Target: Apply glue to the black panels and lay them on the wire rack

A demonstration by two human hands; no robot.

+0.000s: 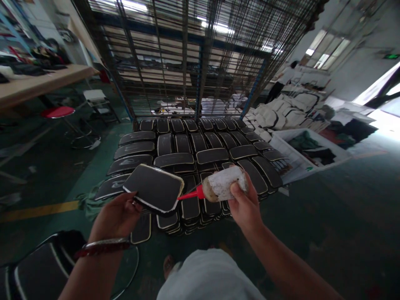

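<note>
My left hand [120,214] is closed on the near left edge of a black panel [154,187] with rounded corners and a pale line along its rim. In my right hand [246,204] lies a squeeze bottle [223,183], held on its side, with a whitish, stained body. Its red nozzle [190,194] points left, and the tip is at the panel's right edge; whether it touches I cannot tell. Below and beyond both hands, stacks of similar black panels [212,156] with pale rims stand in rows.
Behind the stacks rises a tall wire rack [200,75]. A white bin [296,160] with dark cloth stands at right, near piled white pieces [287,110]. At left are a red stool [58,111], a white chair [95,96] and a table [46,83]. More black pieces [40,266] lie at lower left.
</note>
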